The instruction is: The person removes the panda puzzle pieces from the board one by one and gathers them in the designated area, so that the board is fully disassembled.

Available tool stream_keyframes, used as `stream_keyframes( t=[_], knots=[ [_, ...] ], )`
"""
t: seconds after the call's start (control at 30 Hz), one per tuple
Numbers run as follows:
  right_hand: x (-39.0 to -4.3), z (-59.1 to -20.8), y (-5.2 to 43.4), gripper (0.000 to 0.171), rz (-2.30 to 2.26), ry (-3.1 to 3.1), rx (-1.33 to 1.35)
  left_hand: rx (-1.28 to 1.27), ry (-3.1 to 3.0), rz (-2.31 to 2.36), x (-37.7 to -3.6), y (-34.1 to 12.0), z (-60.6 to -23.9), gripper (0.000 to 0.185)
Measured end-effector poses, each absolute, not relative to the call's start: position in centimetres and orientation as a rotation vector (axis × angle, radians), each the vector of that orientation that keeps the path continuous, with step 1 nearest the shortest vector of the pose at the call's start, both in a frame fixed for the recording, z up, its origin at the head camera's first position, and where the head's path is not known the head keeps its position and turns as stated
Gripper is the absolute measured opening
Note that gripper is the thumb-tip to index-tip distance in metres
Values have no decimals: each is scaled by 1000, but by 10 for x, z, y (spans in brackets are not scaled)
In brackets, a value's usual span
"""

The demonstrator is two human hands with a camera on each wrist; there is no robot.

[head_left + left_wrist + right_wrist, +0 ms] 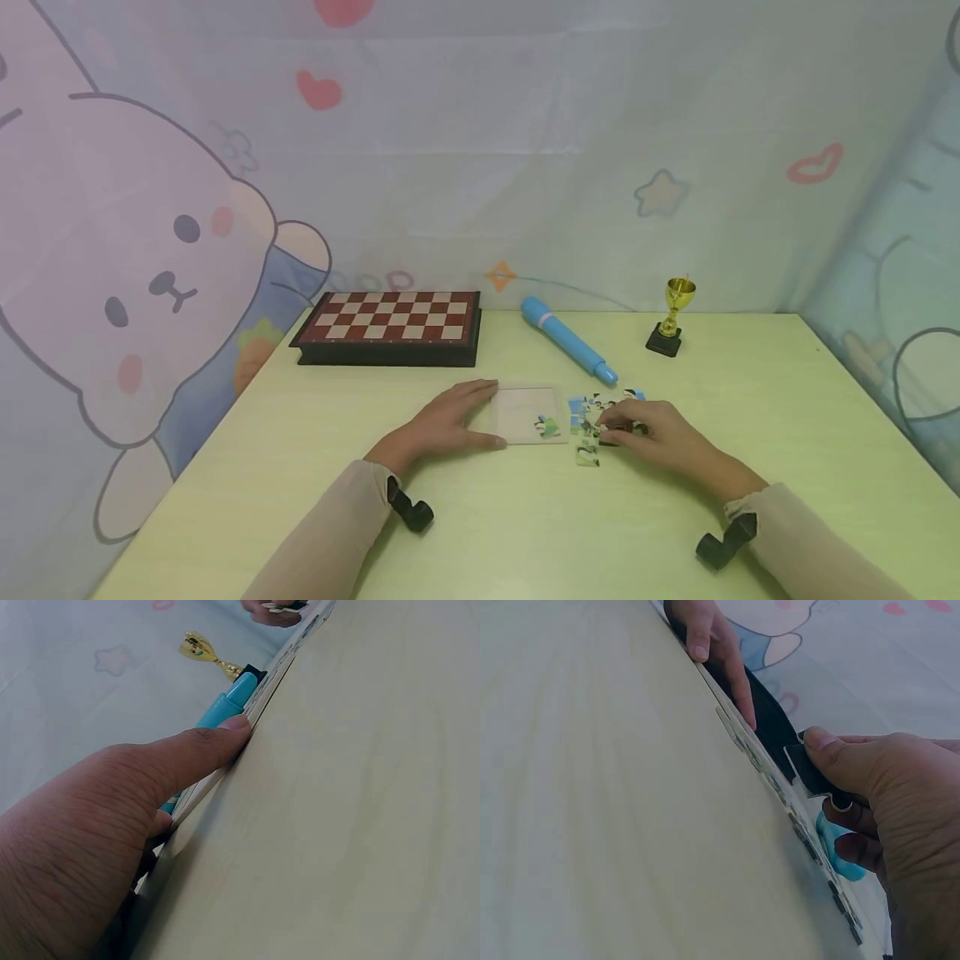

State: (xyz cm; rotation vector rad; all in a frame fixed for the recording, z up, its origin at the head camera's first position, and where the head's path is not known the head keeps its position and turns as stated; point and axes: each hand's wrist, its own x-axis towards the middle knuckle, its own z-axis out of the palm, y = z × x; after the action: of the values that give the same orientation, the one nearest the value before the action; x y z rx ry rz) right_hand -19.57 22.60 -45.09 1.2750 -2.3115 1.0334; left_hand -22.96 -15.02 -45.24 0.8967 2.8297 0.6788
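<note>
My left hand (450, 421) rests at the left side of a shallow pale puzzle tray (517, 412). Its thumb touches the near edge and its other fingers stretch towards the far left corner. Inside the tray, near the right side, lies a small green-and-white section of puzzle (547, 427). Between thumb and fingertips my right hand (663, 433) pinches a puzzle piece (807, 771), lifted off the table in the right wrist view. Below it spread several loose puzzle pieces (579, 408), partly covered by that hand.
A red-and-white chessboard box (390, 321) stands at the back left. Behind the tray lies a blue marker-shaped tube (570, 340). At the back right is a small gold trophy cup (675, 304) on a black base. A printed cloth hangs behind the table (517, 533).
</note>
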Motion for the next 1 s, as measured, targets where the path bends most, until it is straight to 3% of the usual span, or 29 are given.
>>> stream_keyframes(
  t=[0.47,1.0],
  knots=[
    [-193,-456,242,25,905,-2294,1442,897,2817,687,-228,-151,-450,100],
    [-193,-455,240,22,863,-2295,1428,907,2828,678,-227,-150,-450,99]
  ],
)
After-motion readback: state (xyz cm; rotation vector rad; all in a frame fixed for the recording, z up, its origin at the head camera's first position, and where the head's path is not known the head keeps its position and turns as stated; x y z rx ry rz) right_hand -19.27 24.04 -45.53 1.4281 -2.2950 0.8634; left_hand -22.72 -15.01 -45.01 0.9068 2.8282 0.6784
